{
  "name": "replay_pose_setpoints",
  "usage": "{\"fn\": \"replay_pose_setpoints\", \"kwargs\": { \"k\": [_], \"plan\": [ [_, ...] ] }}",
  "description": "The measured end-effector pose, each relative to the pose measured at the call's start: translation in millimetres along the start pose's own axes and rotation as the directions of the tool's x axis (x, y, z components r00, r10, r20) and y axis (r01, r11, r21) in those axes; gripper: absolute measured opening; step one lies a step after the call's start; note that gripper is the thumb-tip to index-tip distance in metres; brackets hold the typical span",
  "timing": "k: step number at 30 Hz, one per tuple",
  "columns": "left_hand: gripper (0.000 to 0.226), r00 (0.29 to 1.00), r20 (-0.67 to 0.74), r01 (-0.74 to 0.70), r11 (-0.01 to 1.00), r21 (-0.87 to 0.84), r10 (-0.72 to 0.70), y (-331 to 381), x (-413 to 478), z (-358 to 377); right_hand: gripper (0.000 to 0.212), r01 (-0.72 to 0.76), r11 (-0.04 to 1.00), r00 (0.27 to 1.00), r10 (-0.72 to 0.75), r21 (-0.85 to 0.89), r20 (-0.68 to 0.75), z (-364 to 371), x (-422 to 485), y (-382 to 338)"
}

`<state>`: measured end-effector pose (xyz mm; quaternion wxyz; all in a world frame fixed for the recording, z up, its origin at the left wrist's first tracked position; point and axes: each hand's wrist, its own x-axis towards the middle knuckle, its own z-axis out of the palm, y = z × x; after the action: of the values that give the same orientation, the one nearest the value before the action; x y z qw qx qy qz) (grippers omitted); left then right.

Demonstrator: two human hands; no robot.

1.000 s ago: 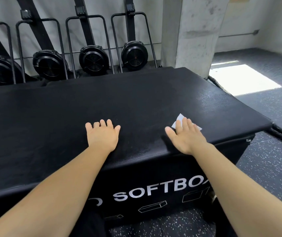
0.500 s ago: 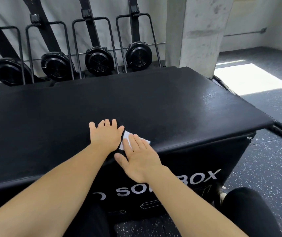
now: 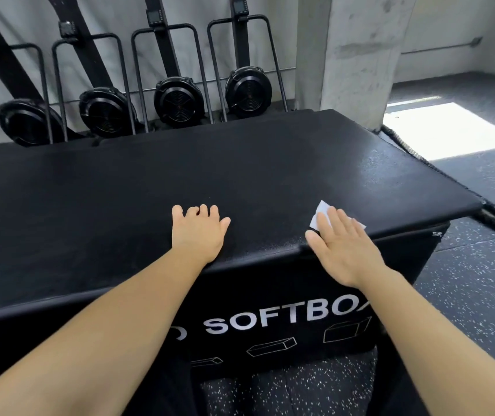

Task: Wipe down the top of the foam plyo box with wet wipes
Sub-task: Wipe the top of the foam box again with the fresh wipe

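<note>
Our right hand (image 3: 345, 250) presses flat, fingers spread, on a white wet wipe (image 3: 323, 216) at the near edge of the foam plyo box (image 3: 240, 175); our left hand (image 3: 199, 232) rests open on the top, bracing. The wipe looks thin, limp and damp, best pinned under the palm. Rowing machines (image 3: 177, 100) stand behind.

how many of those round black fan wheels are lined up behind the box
4, in a row along the wall behind the plyo box: far left, centre-left, centre, and rightmost by the concrete pillar. More may sit beyond the left edge.
</note>
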<state>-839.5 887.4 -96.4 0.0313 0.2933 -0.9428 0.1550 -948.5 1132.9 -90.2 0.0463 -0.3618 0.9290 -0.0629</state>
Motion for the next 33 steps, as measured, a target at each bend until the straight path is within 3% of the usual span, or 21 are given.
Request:
{"fn": "replay_pose_setpoints", "kwargs": {
  "k": [4,12,17,21,26,29,33],
  "plan": [
    [0.041,1.000,-0.014,0.007,1.000,-0.008,-0.007,2,0,1,0.076,-0.031,0.996,1.000,0.030,0.083,0.009,12,-2,-35],
    [0.028,1.000,-0.023,-0.001,1.000,0.003,0.001,1,2,-3,0.075,0.279,0.952,0.958,-0.286,0.126,0.037,34,-12,-116],
    [0.029,0.999,-0.040,-0.002,1.000,-0.003,0.002,-1,3,-1,0.063,0.369,0.921,0.929,-0.368,0.129,-0.026,27,-4,-87],
    [0.030,0.998,-0.062,-0.004,1.000,-0.020,0.002,-1,6,4,0.032,0.384,0.923,0.904,-0.379,-0.013,-0.198,22,2,-38],
    [0.038,0.997,-0.069,-0.020,0.999,-0.046,0.017,5,15,5,0.046,0.210,0.977,0.959,-0.210,-0.023,-0.190,14,10,25],
    [0.037,0.996,-0.068,-0.062,0.996,-0.062,0.058,22,22,0,0.039,0.125,0.992,0.975,-0.126,-0.013,-0.185,9,18,55],
    [0.036,0.989,-0.088,-0.126,0.990,-0.063,0.120,44,29,-6,0.047,-0.042,0.998,0.995,0.047,0.055,-0.083,-6,29,86]
  ]
}}
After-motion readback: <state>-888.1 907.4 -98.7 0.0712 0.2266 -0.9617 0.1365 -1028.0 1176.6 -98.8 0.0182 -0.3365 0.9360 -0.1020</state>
